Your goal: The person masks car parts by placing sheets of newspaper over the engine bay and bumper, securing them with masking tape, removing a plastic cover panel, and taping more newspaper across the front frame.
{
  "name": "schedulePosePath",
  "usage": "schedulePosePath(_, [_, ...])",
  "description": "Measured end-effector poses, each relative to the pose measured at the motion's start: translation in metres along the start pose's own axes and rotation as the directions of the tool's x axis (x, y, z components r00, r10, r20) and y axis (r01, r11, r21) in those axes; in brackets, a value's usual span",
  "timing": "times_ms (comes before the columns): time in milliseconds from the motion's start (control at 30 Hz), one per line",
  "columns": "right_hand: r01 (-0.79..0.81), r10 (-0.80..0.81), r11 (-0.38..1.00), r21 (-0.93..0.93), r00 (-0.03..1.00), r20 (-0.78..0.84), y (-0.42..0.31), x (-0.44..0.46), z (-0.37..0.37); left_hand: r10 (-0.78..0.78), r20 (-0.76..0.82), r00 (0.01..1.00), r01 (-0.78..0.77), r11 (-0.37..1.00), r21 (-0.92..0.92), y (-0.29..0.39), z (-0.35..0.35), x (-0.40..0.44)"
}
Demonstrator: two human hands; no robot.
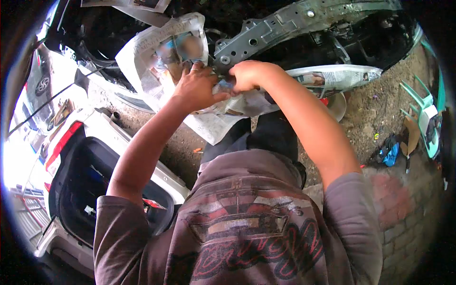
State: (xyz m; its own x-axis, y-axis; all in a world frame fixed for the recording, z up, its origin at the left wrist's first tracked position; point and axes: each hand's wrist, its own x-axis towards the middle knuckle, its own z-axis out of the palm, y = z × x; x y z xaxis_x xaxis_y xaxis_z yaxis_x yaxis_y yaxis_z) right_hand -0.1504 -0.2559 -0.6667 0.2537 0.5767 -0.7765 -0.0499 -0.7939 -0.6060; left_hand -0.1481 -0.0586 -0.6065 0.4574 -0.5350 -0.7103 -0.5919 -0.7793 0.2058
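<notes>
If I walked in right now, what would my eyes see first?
Probably the bare left hand spread on printed white newspaper at the top middle, with the bare right hand close beside it. Just above them, a long grey metal beam with round holes slants up to the right. Next, you might spot the white car with a dark open boot, over on the left.

We note a faded brown-grey T-shirt (294,171) with short, plain sleeves (354,213). Across its front we record a worn vehicle print (242,223) in muted red, cream and black. Chestward of that print runs large looping script (259,259), dark with red edging; we could not read it. Beyond the shirt's hem we find black trousers (275,133). The left hand (197,89) bears a thin, light ring (194,69).
</notes>
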Motion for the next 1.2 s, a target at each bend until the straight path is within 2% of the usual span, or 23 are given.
schedulePosePath(67, [0.008,-0.008,0.999,0.032,1.0,0.004,0.002,-0.003,-0.002,0.009,0.019,1.0,-0.009,1.0,0.007,-0.006,-0.003,0.003])
schedulePosePath(133, [-0.031,0.028,0.996,0.088,0.999,0.038,0.004,0.003,-0.001,-0.092,-0.074,0.993,0.065,0.948,-0.313,-0.026,-0.008,0.014])
schedulePosePath(167, [-0.032,0.029,0.996,0.087,0.999,0.035,0.005,0.003,0.001,-0.218,-0.174,0.96,0.144,0.921,-0.362,-0.034,-0.012,0.017])
schedulePosePath(200, [-0.01,0.012,0.997,0.083,1.0,-0.026,0.006,0.003,0.006,-0.218,-0.175,0.96,0.144,0.921,-0.362,-0.041,-0.013,0.02])
schedulePosePath(267, [0.015,-0.009,0.997,0.075,0.996,-0.083,0.005,-0.004,0.013,-0.173,-0.385,0.907,0.144,0.984,-0.104,-0.064,-0.002,0.029])
schedulePosePath(300, [-0.01,0.02,0.998,0.065,0.989,-0.146,0.003,-0.008,0.015,-0.081,-0.399,0.913,0.076,0.997,-0.028,-0.078,0.01,0.037])
schedulePosePath(333, [-0.036,0.047,0.998,0.055,0.976,-0.211,0.002,-0.01,0.017,-0.083,-0.404,0.911,0.079,0.996,-0.026,-0.077,0.007,0.038])
schedulePosePath(400, [-0.017,0.033,0.998,0.064,0.968,-0.249,0.002,-0.017,0.021,-0.012,-0.378,0.926,0.07,0.988,0.138,-0.069,0.005,0.044])
schedulePosePath(433, [-0.016,0.026,0.999,0.036,0.949,-0.315,0.0,-0.022,0.021,-0.04,-0.34,0.94,0.06,0.997,0.051,-0.069,0.009,0.049])
schedulePosePath(467, [-0.017,0.018,1.0,0.007,0.925,-0.38,-0.002,-0.026,0.022,-0.039,-0.34,0.94,0.059,0.997,0.05,-0.069,0.014,0.052])
schedulePosePath(533, [-0.018,0.017,1.0,0.001,0.926,-0.377,-0.004,-0.027,0.026,0.013,-0.26,0.966,0.029,0.987,0.156,-0.065,0.023,0.056])
schedulePosePath(800, [0.005,0.013,0.998,0.064,0.959,-0.284,0.001,-0.026,0.022,0.093,-0.172,0.981,-0.082,0.994,0.072,-0.075,0.012,0.063])
schedulePosePath(867, [0.02,-0.009,0.999,0.036,0.96,-0.281,0.003,-0.025,0.024,0.214,-0.209,0.954,-0.169,0.963,0.212,-0.08,0.019,0.065])
schedulePosePath(900, [0.02,-0.01,0.999,0.034,0.959,-0.283,0.005,-0.024,0.024,0.213,-0.212,0.954,-0.168,0.963,0.213,-0.084,0.021,0.067])
schedulePosePath(1000, [0.087,-0.048,0.989,0.118,0.953,-0.299,0.014,-0.027,0.021,0.23,-0.098,0.968,-0.201,0.949,0.243,-0.079,0.0,0.065])
schedulePosePath(1067, [0.169,-0.067,0.956,0.241,0.922,-0.38,0.023,-0.039,0.012,-0.09,-0.136,0.987,0.073,0.989,-0.129,-0.068,-0.022,0.067])
schedulePosePath(1100, [0.16,-0.058,0.958,0.237,0.92,-0.387,0.029,-0.044,0.006,-0.082,-0.147,0.986,0.062,0.99,-0.13,-0.07,-0.023,0.067])
schedulePosePath(1167, [0.157,-0.008,0.893,0.421,0.942,-0.336,0.045,-0.049,-0.004,0.016,-0.32,0.947,-0.011,1.0,0.016,-0.084,-0.012,0.064])
schedulePosePath(1200, [0.15,0.0,0.897,0.415,0.94,-0.34,0.054,-0.053,-0.006,0.021,-0.329,0.944,-0.017,1.0,0.014,-0.085,-0.009,0.064])
